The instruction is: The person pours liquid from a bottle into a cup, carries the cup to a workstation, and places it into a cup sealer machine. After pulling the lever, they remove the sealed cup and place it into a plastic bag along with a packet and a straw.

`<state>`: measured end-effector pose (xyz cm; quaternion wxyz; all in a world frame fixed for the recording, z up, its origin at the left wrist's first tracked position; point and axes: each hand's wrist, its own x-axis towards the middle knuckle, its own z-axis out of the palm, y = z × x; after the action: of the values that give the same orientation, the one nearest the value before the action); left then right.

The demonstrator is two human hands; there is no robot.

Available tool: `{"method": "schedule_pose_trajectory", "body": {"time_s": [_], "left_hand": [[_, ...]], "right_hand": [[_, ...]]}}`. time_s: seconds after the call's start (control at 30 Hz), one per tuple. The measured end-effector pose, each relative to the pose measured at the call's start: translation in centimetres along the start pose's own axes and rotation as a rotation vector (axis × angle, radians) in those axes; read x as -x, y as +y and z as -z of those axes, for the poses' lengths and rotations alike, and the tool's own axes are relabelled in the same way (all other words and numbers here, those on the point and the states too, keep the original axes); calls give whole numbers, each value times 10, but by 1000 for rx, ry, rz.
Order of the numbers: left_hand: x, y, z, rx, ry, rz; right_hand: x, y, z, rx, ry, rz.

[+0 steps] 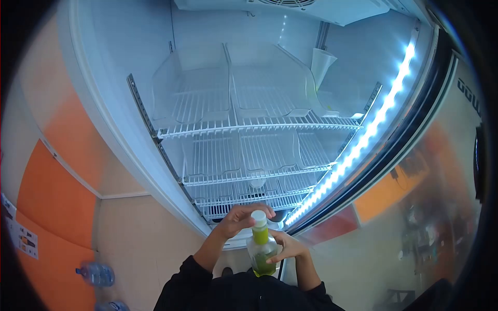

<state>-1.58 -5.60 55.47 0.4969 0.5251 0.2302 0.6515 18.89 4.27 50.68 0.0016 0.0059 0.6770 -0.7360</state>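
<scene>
A clear bottle (258,249) with green liquid inside and a yellow-green neck stands upright close to my body. My right hand (289,246) is wrapped around the bottle's body from the right, the thumb across its front. At the top, my left hand (237,220) grips the white cap (259,216), thumb in front and fingers behind it. The cap sits on the bottle's neck. Part of the left fingers is hidden behind the cap.
Ahead is an open upright fridge with white wire shelves (259,124) and clear dividers. A white cup-like container (321,66) hangs at its upper right. The glass door (394,186) stands open at right. Large water bottles (98,274) lie on the floor at left.
</scene>
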Motion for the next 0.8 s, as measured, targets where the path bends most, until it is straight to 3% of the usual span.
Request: {"method": "schedule_pose_trajectory", "body": {"time_s": [0.07,0.13,0.2,0.27,0.33,0.4,0.5,0.6,0.67,0.73,0.8], "left_hand": [[-4,15,-10,-68,71,-56],[-5,29,-26,-169,196,-40],[-12,34,-38,-513,578,2],[-15,29,-41,-528,618,-28],[-24,26,-49,-312,764,-167],[-29,32,-52,-285,754,-163],[-24,33,-47,-110,511,-210],[-17,31,-22,143,442,-115],[-12,35,-9,28,415,-112],[-12,51,2,7,144,13],[-10,61,7,-84,148,45]], "right_hand": [[3,-10,-12,49,192,48],[2,-24,-25,342,435,3],[-13,-20,-43,640,855,18],[-27,-25,-52,864,1009,90],[-35,-27,-55,897,1048,144],[-38,-31,-55,934,1090,203],[-35,-38,-53,835,1070,189],[-28,-41,-53,755,966,116],[-26,-37,-50,775,929,185],[-22,-38,-48,748,769,134],[-19,-38,-48,728,736,83]]}}
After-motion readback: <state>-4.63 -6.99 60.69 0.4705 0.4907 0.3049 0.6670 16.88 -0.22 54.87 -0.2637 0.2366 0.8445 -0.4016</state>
